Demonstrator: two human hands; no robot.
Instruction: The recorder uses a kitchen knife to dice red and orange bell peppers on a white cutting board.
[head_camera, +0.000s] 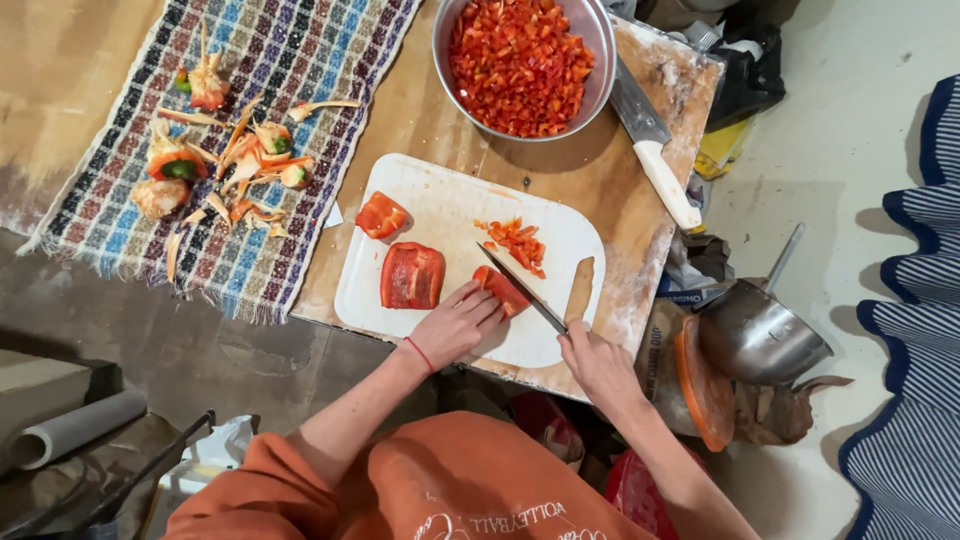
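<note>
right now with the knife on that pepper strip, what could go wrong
The left hand pins the pepper strip with fingertips right beside the knife blade held by the right hand; a slip could nick them. The cutting board lies on a bare wooden table and may slide. A second knife lies near the table's edge and could be knocked off.
</note>
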